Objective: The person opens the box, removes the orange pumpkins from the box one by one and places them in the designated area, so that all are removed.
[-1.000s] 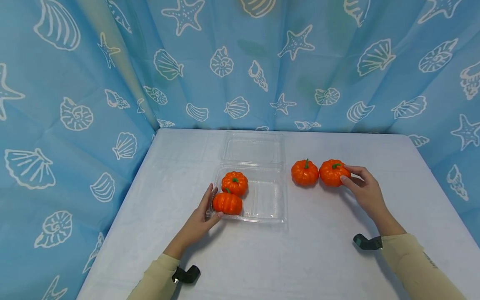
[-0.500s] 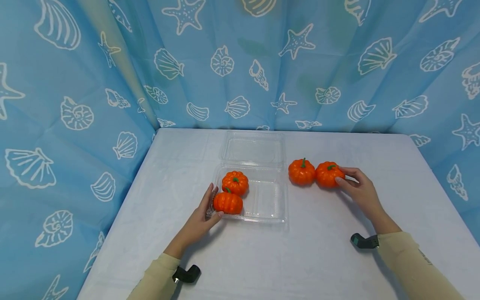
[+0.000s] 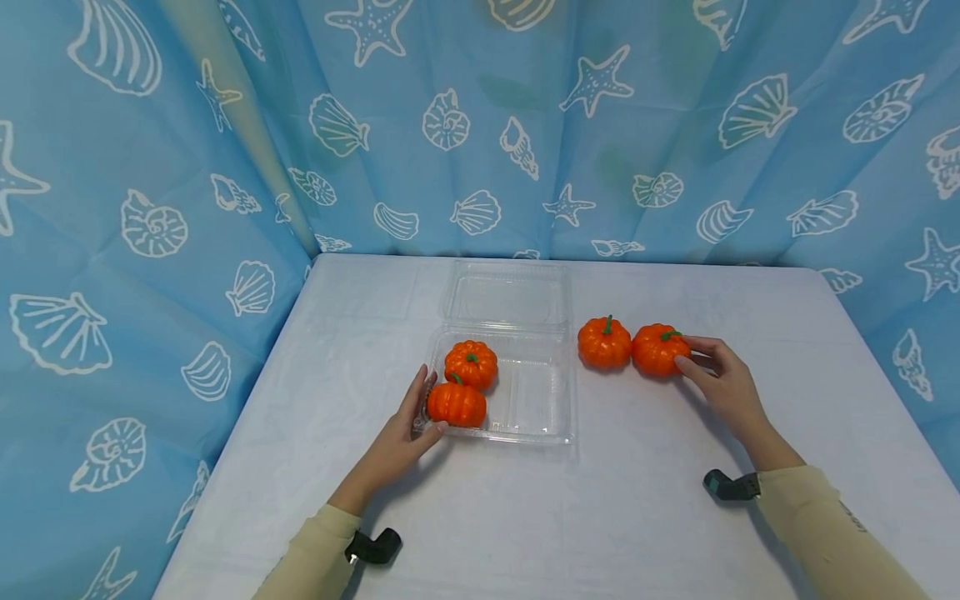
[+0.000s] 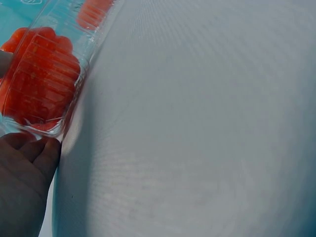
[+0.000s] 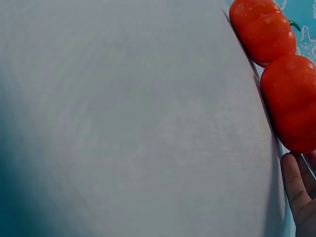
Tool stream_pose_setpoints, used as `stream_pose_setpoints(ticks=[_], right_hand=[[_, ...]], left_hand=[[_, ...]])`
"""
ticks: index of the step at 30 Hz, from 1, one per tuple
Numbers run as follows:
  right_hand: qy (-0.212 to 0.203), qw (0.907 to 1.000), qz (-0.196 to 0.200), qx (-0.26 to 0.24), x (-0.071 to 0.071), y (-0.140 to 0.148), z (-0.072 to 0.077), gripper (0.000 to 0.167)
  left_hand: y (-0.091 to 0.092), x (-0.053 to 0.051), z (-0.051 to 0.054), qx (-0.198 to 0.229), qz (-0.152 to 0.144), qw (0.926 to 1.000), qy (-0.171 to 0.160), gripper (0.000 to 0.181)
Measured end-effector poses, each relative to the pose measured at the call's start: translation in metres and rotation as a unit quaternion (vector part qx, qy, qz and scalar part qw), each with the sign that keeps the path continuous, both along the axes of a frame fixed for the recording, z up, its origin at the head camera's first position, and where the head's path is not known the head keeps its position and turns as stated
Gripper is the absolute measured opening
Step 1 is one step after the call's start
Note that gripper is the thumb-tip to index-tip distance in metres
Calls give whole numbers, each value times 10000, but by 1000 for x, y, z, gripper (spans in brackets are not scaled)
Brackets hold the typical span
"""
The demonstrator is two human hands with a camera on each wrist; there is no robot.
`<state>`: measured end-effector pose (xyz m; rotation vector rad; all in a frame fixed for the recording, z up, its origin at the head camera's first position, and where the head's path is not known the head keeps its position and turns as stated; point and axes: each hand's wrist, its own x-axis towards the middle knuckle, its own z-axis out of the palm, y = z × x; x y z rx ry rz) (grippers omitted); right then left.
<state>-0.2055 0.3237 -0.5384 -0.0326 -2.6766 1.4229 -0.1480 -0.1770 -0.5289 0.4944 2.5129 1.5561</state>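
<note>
A clear plastic clamshell container (image 3: 525,433) lies with its lid folded back, and two small orange toy pumpkins are in its left part. One pumpkin (image 3: 470,364) is behind the other pumpkin (image 3: 457,405). My left hand (image 3: 393,446) holds the container's front left corner, thumb at the front edge and fingers along the left side. To the container's right, two more pumpkins stand side by side on the table. My right hand (image 3: 723,387) grips the outer pumpkin (image 3: 660,351) between thumb and fingers. The inner pumpkin (image 3: 604,343) touches it.
The container's lid (image 3: 508,296) lies flat toward the back. White cloth covers the table (image 3: 525,525). Blue curtains (image 3: 480,142) with shell and starfish prints hang behind and on the left. Each wrist wears a black camera, such as the right camera (image 3: 729,485).
My right hand has moved slightly left with the outer pumpkin, and the inner pumpkin has shifted left too. For the last half second both stay nearly still. My left hand has not moved.
</note>
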Motion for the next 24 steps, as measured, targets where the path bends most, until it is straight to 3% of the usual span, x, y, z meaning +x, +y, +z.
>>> stream_pose_setpoints(ticks=[24], right_hand=[[-15,9999,-116,54,1,2,4,58]], left_hand=[[2,1,5,-15,31,10000,-50,92]])
